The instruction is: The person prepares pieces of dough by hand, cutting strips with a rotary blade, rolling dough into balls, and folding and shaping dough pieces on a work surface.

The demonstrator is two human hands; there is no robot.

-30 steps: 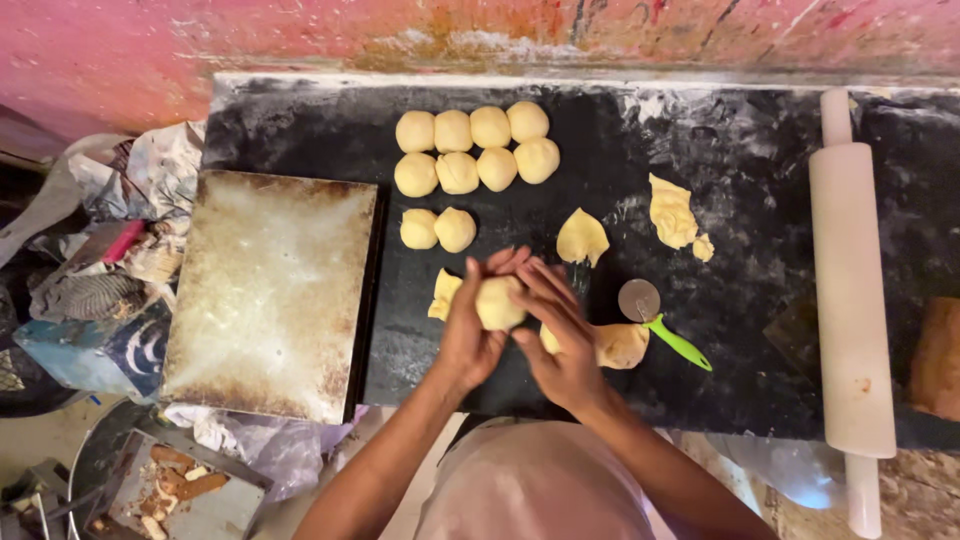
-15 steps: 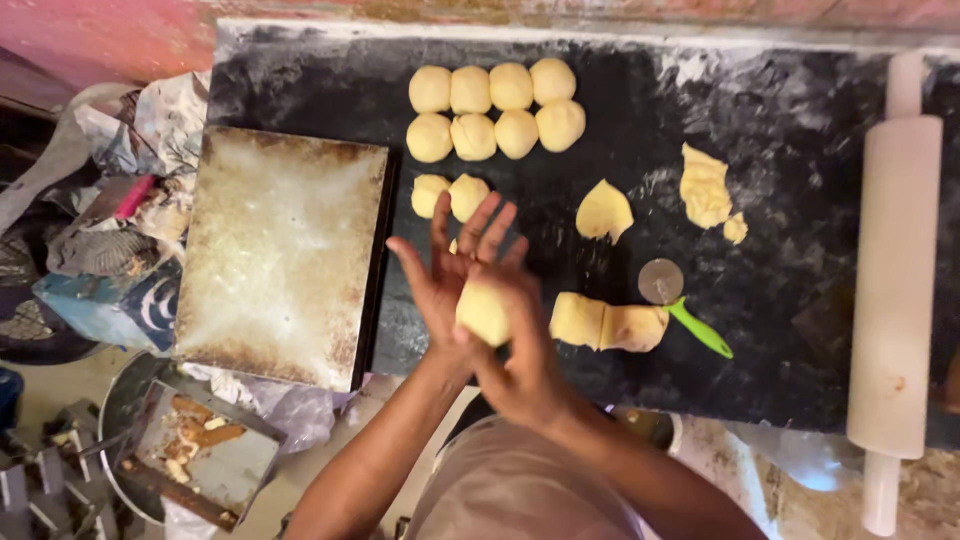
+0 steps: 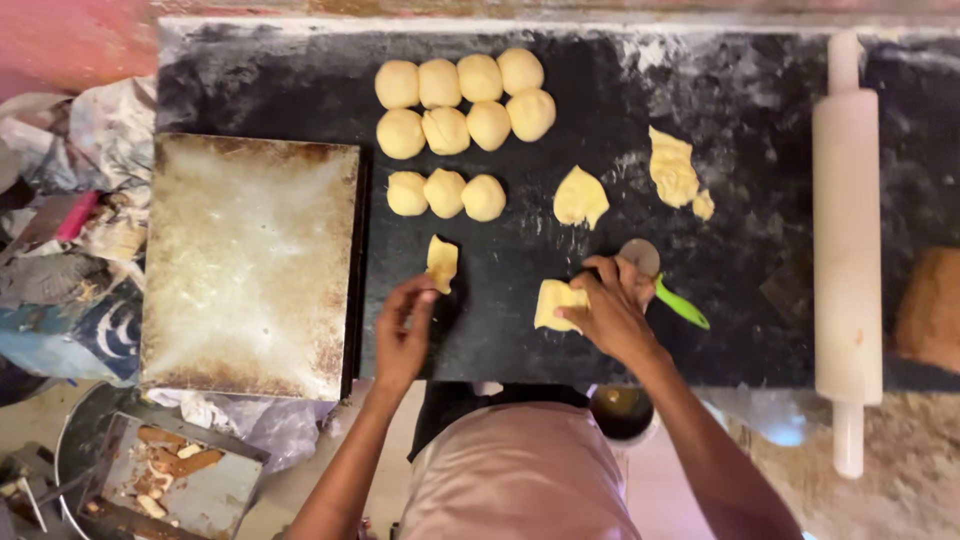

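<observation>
Several smooth dough balls (image 3: pixel 464 118) lie in three rows on the dark floured worktop (image 3: pixel 760 130). My left hand (image 3: pixel 404 328) hovers at the near edge of the top, fingers apart, fingertips touching the lower edge of a small flat dough scrap (image 3: pixel 441 262). My right hand (image 3: pixel 612 310) grips the right side of a squarish dough piece (image 3: pixel 555 300). Just behind its fingers lies a round cutter wheel with a green handle (image 3: pixel 682 305).
A worn metal baking tray (image 3: pixel 250 262) sits left of the worktop. Two more torn dough pieces (image 3: pixel 580 196) (image 3: pixel 672 168) lie mid-top. A white rolling pin (image 3: pixel 846 240) lies at the right. Crumpled cloths and a metal scrap tray (image 3: pixel 170 475) are at the lower left.
The ball I was rolling between my palms now lies as the third ball in the nearest row. My hands have separated, the left to the small scrap, the right to the squarish piece.
</observation>
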